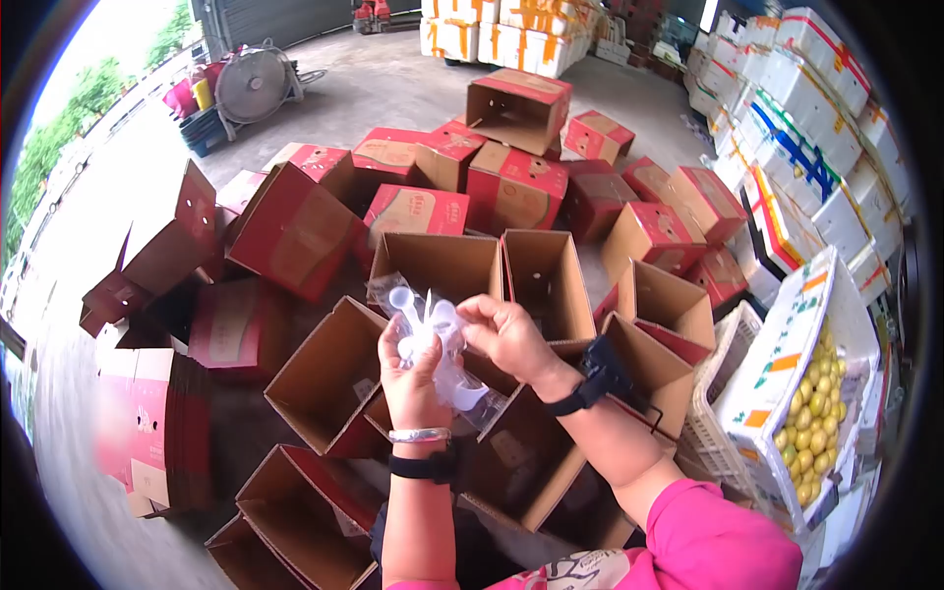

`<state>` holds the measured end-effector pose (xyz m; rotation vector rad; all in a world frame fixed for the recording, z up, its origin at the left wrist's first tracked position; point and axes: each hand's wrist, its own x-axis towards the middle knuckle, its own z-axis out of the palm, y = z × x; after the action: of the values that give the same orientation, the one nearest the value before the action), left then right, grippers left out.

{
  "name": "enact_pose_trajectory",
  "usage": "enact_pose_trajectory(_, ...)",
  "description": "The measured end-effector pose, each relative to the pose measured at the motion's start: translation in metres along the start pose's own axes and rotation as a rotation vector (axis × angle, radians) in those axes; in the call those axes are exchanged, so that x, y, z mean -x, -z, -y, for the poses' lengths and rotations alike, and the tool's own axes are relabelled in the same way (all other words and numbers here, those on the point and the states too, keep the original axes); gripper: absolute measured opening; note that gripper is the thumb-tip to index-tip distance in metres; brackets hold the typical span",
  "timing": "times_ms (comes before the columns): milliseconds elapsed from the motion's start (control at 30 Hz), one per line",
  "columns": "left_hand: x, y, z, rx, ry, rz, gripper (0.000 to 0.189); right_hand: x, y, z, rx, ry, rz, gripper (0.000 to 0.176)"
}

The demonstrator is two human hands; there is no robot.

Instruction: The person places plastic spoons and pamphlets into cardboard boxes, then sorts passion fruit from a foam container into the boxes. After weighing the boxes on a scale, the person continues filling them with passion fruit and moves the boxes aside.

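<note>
My left hand (411, 379) is closed around a clear plastic bag (457, 379) of small white plastic spoons. Some spoon ends stick up out of it, among them a round white spoon bowl (401, 298). On the other side, the fingers of my right hand (503, 336) pinch at a white plastic spoon (443, 315) at the top of the bunch. Both hands are over open cardboard boxes, with one open box (438, 258) just beyond them and another box (320, 369) to the left.
Many red cardboard boxes (516, 187) cover the floor ahead. Flattened cartons (157, 423) are stacked at left. To the right, a foam box (777, 364) holds yellow fruit (814, 418), beside a white plastic crate (703, 413). Foam boxes (801, 128) are piled behind; a fan (256, 84) stands far left.
</note>
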<state>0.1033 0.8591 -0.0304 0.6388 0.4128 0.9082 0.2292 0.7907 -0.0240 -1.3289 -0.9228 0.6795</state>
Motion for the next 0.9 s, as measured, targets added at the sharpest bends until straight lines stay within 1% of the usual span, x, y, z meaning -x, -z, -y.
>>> enact_pose_trajectory(33,0.004,-0.003,-0.006,-0.036,-0.018,0.017,0.050,0.003,0.000,0.007,-0.205,-0.045,0.019,0.014)
enact_pose_trajectory(133,0.014,-0.004,-0.028,-0.120,-0.124,0.016,0.054,0.010,-0.001,0.016,-0.427,-0.007,-0.189,0.012)
enact_pose_trajectory(167,0.017,-0.003,-0.036,-0.108,-0.148,0.006,0.058,0.011,0.005,0.003,-0.452,-0.029,-0.159,0.018)
enact_pose_trajectory(233,0.020,0.006,-0.049,-0.112,-0.158,0.053,0.062,0.014,0.007,-0.028,0.232,-0.118,-0.052,0.031)
enact_pose_trajectory(267,0.023,0.006,-0.054,-0.116,-0.126,0.087,0.064,0.018,0.006,-0.054,0.413,-0.016,-0.133,0.043)
enact_pose_trajectory(300,0.025,0.006,-0.057,-0.119,-0.093,0.123,0.066,0.019,-0.002,-0.049,0.291,0.016,-0.124,0.044)
enact_pose_trajectory(333,0.024,0.011,-0.057,-0.182,-0.040,0.190,0.067,0.015,-0.011,-0.028,0.047,0.005,-0.058,0.043)
enact_pose_trajectory(367,0.029,0.005,-0.060,-0.225,0.062,0.210,0.066,0.013,-0.024,0.000,-0.198,-0.021,0.006,0.042)
enact_pose_trajectory(400,0.030,0.005,-0.056,-0.242,0.083,0.239,0.065,0.006,-0.035,0.028,-0.339,-0.049,0.070,0.030)
enact_pose_trajectory(433,0.031,0.005,-0.052,-0.260,0.105,0.269,0.065,-0.006,-0.033,0.025,-0.274,-0.097,0.115,0.019)
enact_pose_trajectory(500,0.035,0.002,-0.058,-0.242,0.094,0.239,0.065,-0.028,-0.039,0.022,-0.160,0.010,0.112,0.012)
enact_pose_trajectory(533,0.035,0.002,-0.064,-0.204,0.081,0.238,0.065,-0.037,-0.042,0.030,-0.250,0.009,0.022,0.010)
enact_pose_trajectory(567,0.035,0.003,-0.069,-0.163,0.064,0.232,0.065,-0.046,-0.044,0.040,-0.337,0.004,-0.062,0.007)
enact_pose_trajectory(600,0.036,0.006,-0.073,-0.110,0.003,0.193,0.063,-0.055,-0.048,0.053,-0.523,0.013,-0.171,0.006)
enact_pose_trajectory(633,0.038,0.005,-0.079,-0.057,-0.082,0.129,0.060,-0.067,-0.046,0.054,-0.643,-0.005,-0.210,0.006)
enact_pose_trajectory(700,0.044,0.000,-0.093,-0.036,-0.294,-0.021,0.056,-0.094,-0.050,0.036,-0.734,-0.030,-0.204,0.003)
enact_pose_trajectory(733,0.048,-0.005,-0.102,-0.044,-0.393,-0.038,0.053,-0.098,-0.068,0.023,-0.595,-0.136,-0.177,0.004)
enact_pose_trajectory(767,0.051,-0.007,-0.108,-0.075,-0.431,-0.058,0.051,-0.103,-0.086,0.011,-0.448,-0.235,-0.149,0.005)
enact_pose_trajectory(800,0.052,-0.004,-0.111,-0.097,-0.450,-0.059,0.051,-0.110,-0.092,-0.037,-0.362,-0.315,0.008,0.011)
enact_pose_trajectory(833,0.052,0.000,-0.113,-0.116,-0.467,-0.057,0.050,-0.097,-0.103,-0.035,-0.082,-0.470,0.034,0.020)
enact_pose_trajectory(900,0.049,0.011,-0.115,-0.052,-0.443,-0.050,0.048,-0.087,-0.107,-0.063,-0.156,-0.341,0.098,0.023)
